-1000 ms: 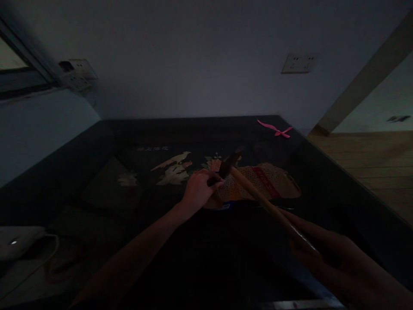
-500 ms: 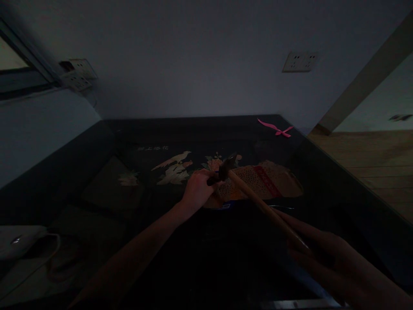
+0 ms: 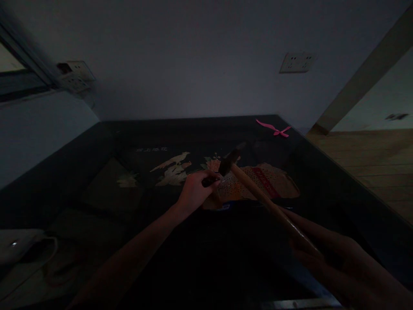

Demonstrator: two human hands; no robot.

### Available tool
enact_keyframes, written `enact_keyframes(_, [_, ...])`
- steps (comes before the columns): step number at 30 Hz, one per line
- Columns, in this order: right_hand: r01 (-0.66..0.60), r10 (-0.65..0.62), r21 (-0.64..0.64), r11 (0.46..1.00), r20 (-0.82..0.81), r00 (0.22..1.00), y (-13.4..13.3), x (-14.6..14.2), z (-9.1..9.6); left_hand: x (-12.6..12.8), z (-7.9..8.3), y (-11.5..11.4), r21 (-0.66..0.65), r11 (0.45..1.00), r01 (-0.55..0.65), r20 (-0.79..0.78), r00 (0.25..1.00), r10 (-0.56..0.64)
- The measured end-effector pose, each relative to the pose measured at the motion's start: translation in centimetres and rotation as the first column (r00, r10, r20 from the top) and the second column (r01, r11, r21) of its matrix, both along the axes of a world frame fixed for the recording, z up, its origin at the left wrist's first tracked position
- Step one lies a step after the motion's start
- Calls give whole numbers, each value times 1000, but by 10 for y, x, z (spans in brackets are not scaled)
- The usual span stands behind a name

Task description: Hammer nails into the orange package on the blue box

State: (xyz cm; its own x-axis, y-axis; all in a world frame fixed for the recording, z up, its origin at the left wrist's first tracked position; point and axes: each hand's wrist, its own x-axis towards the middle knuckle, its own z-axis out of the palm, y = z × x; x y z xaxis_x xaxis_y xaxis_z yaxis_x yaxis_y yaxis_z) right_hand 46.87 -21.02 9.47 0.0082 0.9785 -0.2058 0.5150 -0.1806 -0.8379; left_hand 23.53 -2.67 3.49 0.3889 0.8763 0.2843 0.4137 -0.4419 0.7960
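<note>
My right hand (image 3: 338, 258) is closed around the wooden handle of a hammer (image 3: 267, 202), which slants up to the left. The dark hammer head (image 3: 229, 163) hangs just beside the fingers of my left hand (image 3: 195, 189). Those fingers are closed on a short dark tool (image 3: 210, 181); poor light hides its exact kind. Beneath them lies a long tan piece dotted with many small holes (image 3: 250, 178), crossed by a red band with writing. A blue edge with a small label (image 3: 225, 207) shows under its near side.
The dark tabletop (image 3: 200, 249) carries a printed bird and flowers. A pink ribbon (image 3: 280, 132) lies at the back right. On the left is a white device with a cable (image 3: 22, 243). Sockets (image 3: 297, 62) sit on the wall behind.
The hammer head has shifted slightly up and right, a little away from the dark tool. My left hand keeps its hold, the tool tilted a bit differently. The view has moved slightly.
</note>
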Motion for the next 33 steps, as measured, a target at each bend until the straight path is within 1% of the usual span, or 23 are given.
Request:
enact_keyframes(4, [-32,32,11,999,-14,999,2,-1,0,2,2,-1,6,1000,-11,-3,1000,11])
enact_keyframes(10, [12,-12,22,1000,-20,1000,2,-6,4,4,5,0,-2,1000,-17,-48,999,17])
enact_keyframes(14, [-11,11,13,1000,-17,1000,3,-6,1,5,2,0,-14,1000,-22,-51,998,21])
enact_keyframes(18, [12,-13,-25,1000,-26,1000,3,-6,-3,5,1,-1,-13,999,-49,-30,998,49])
enact_keyframes(21, [28,-28,-9,1000,-42,999,0,-4,-4,6,1,-2,-21,998,-51,-20,999,51])
enact_keyframes(24, [50,-49,14,999,-5,999,-2,-1,-6,6,1,-3,-33,997,-64,-50,997,62])
enact_keyframes(27, [25,-25,2,1000,-4,1000,-1,2,-6,7,0,-2,-22,997,-77,-87,993,74])
enact_keyframes(30, [-29,29,-23,999,9,1000,1,2,-5,7,-1,-2,-5,997,-77,-84,994,76])
enact_keyframes(33, [-19,20,-25,999,47,999,-1,2,-4,7,-1,-1,-12,998,-69,-71,995,68])
